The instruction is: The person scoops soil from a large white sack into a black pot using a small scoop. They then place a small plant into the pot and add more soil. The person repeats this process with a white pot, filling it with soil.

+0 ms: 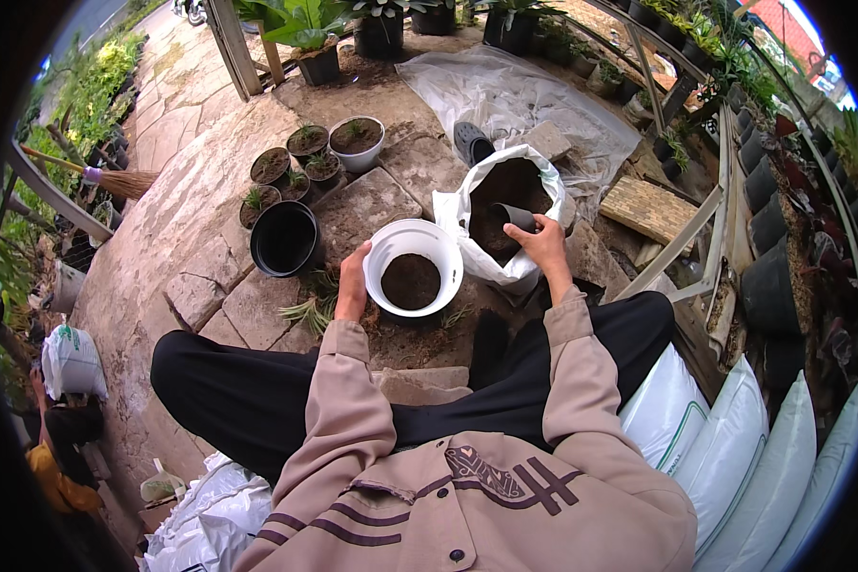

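Observation:
My left hand (352, 282) holds the left rim of a white plastic pot (443, 282), which has dark soil (410, 281) in its bottom. In my right hand (540, 245) is a small black plastic pot (516, 217), tilted over the dark soil inside an open white sack (448, 214). Small plants with narrow green leaves (309, 313) lie on the ground by the white pot. Left of it stands a larger black pot (286, 239) with a dark inside. Beyond are several small potted seedlings (270, 165) and a white pot with a seedling (357, 143).
Clear plastic sheeting (515, 93) and a dark clog (472, 143) lie beyond the sack. Full white sacks (722, 436) stand at the right, near potted plants on a rack (768, 264). A broom (125, 183) is at the left; another person (61, 457) sits at lower left.

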{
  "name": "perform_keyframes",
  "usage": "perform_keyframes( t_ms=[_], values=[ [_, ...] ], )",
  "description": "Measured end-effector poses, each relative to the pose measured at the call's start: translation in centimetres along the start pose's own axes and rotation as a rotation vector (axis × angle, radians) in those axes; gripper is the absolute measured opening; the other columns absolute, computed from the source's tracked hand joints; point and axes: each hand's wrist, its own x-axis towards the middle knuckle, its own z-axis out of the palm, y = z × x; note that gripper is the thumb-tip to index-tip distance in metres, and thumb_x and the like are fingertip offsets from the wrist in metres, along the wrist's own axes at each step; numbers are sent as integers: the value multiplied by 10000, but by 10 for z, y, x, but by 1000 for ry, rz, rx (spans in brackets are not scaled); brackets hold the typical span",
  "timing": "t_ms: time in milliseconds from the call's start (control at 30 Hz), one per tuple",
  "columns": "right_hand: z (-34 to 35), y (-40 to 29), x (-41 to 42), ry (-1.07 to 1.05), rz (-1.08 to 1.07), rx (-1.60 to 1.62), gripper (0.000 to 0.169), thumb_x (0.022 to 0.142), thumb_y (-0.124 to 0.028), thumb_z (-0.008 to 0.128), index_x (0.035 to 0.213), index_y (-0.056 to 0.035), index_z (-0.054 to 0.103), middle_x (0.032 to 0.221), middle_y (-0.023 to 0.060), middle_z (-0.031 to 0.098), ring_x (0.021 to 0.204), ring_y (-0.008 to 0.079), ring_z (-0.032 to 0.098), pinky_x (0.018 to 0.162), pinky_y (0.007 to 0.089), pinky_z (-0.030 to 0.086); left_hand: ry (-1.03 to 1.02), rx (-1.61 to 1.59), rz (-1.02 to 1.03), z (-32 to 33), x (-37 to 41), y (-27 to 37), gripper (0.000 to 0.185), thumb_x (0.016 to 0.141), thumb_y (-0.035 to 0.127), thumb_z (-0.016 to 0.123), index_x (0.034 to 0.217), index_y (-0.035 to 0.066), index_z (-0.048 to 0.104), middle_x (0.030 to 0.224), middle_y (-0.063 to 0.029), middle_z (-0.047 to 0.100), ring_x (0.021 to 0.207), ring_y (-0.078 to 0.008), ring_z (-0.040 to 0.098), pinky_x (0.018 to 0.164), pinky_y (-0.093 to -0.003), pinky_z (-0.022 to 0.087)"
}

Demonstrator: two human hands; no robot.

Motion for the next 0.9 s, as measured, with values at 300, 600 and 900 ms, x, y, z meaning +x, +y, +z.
perform_keyframes(
  t_ms=[300,600,900],
  values=[
    [-4,3,-1,-24,-5,87,732,665,-555,894,1021,63,734,915,187,744,853,281,726,786,382,553,-3,9,9,1,-1,1,491,999,334,565,1285,-59,634,1206,-154,699,1077,-225,686,949,-336,520],
    [-15,-19,-13,-88,13,229,649,692,-513,904,979,46,742,861,122,745,777,198,708,723,351,552,-1,8,9,-2,-2,0,495,998,335,570,1290,-60,630,1222,-153,692,1089,-224,680,959,-337,516],
    [-14,-56,-19,-18,-150,379,877,674,-481,927,1232,105,589,1097,202,686,1021,244,672,890,362,544,-31,-40,-3,-7,3,-5,495,1002,334,563,1289,-65,624,1214,-160,695,1080,-233,690,956,-350,528]
  ],
)
